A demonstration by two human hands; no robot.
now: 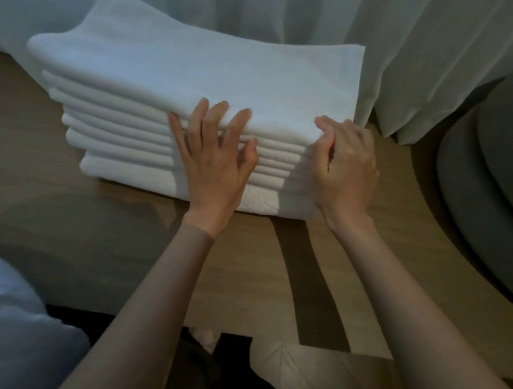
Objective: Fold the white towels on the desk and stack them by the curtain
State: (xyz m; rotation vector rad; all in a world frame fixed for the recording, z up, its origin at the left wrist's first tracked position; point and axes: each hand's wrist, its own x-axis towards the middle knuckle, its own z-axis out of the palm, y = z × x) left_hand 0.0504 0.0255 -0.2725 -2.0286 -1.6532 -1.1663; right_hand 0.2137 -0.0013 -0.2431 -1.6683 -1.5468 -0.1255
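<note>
Several folded layers in white towel stack [124, 141] at far edge of desk [62, 225], against curtain [294, 10]. Left hand [214, 166] flat on near edge of top towel [198, 64], fingers straight and spread. Right hand [346, 167] at near right corner of same towel, fingers curled, gripping that corner.

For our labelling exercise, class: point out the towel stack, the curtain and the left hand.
towel stack [197, 67]: head view, flat top of the uppermost towel.
curtain [429, 54]: head view, hanging fold right of the stack.
left hand [217, 163]: head view, back of the hand.
</note>
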